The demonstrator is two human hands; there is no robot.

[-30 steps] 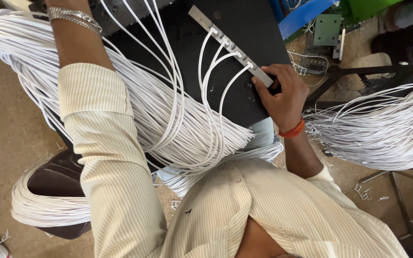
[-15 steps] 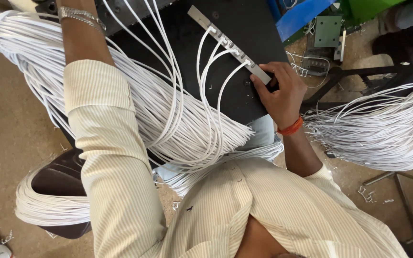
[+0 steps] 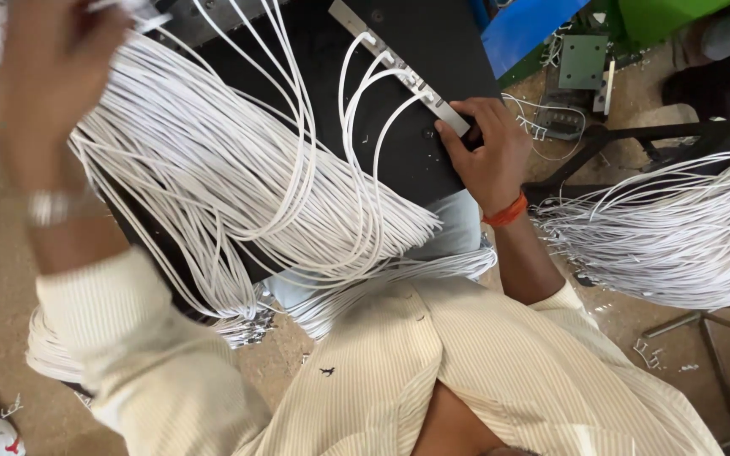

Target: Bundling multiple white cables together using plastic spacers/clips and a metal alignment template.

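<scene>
The hands work apart: right hand clamps the metal strip with few white cords threaded, left hand gripping more from the large unthreaded bundle.

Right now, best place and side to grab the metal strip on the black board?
Take the metal strip at its bare near end, from the right, where the right hand already pinches it. White wires loop in from the left along its middle, so that side is crowded; the right edge is clear.
</scene>
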